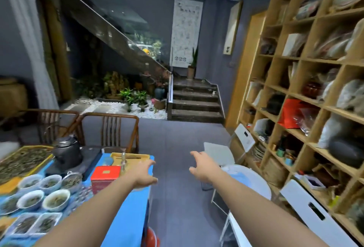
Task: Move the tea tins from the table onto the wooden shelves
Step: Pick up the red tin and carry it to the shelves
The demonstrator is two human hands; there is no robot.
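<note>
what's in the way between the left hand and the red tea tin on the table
Nothing visible. The left hand hovers open just right of the red tea tin, with only bare blue tabletop between them. A slim metal piece stands behind the tin, off that line. The right hand is empty, over the floor.

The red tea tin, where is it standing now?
In the head view, the red tea tin stands on the blue-covered table at lower left, between the metal strainer bowl and the empty left hand.
</note>
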